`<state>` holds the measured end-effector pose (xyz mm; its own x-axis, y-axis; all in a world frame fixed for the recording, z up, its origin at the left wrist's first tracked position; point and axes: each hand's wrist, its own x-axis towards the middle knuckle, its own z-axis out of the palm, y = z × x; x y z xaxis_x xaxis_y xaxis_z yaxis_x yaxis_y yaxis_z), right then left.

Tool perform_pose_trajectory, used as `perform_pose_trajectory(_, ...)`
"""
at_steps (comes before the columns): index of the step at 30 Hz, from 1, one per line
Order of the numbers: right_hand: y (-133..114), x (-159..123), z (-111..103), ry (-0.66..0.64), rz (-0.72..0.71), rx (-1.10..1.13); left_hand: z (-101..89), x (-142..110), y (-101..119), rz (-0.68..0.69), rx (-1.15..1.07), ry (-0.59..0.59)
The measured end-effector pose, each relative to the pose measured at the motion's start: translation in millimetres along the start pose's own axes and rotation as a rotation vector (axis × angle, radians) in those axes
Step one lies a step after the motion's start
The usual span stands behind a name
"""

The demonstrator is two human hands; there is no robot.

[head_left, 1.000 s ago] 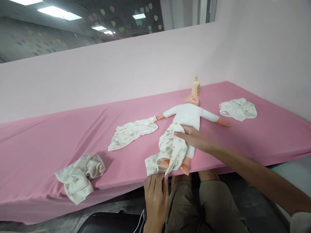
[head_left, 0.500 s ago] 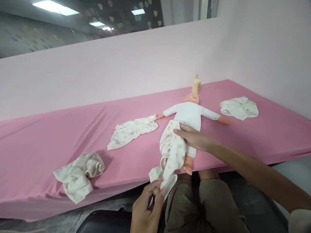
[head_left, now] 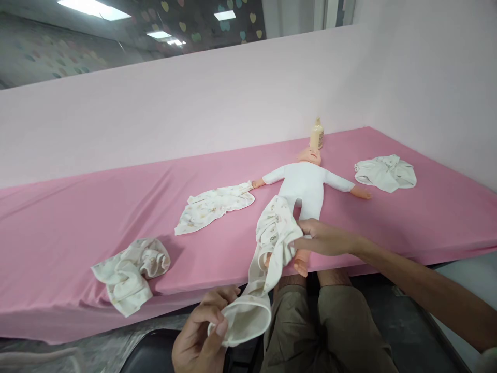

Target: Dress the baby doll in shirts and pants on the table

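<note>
A baby doll (head_left: 305, 181) in a white top lies on its back on the pink table (head_left: 77, 217), head toward the wall. Printed baby trousers (head_left: 272, 235) hang from its legs over the table's front edge. My left hand (head_left: 200, 336) is closed on the trousers' lower end below the edge. My right hand (head_left: 322, 239) grips the trousers' waist part beside the doll's bare leg and foot (head_left: 301, 264).
A flat printed garment (head_left: 212, 206) lies left of the doll. A crumpled cloth (head_left: 130, 272) sits near the front left edge, another bundle (head_left: 386, 172) at the right. A cream bottle (head_left: 317, 133) stands behind the doll's head by the pink wall.
My left hand has pulled the trousers' end down and toward me, off the table edge. My right hand slid down from the doll's belly to its leg, taking the waist along.
</note>
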<state>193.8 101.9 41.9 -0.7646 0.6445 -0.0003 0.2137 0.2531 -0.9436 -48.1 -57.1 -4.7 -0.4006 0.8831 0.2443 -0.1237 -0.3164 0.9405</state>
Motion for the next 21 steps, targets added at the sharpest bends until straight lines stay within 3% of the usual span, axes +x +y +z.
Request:
perform_pose_trajectory(4, -2, 12, -8, 0.238, 0.007, 0.391, -6.0, 3, -6, -0.142, -0.083, 0.207)
perform_pose_trajectory(7, 2, 26, -7, 0.331, 0.065, 0.654, -12.1, 3, -14, -0.211, -0.035, 0.241)
perform_pose_trajectory(13, 1, 37, -1, 0.265, 0.178, 0.667, -8.7, 0, -22, -0.354, 0.164, -0.116)
perform_pose_trajectory(21, 6, 30, -19, 0.129, 0.166, 0.651, 25.0, 12, -27, -0.301, 0.509, -0.309)
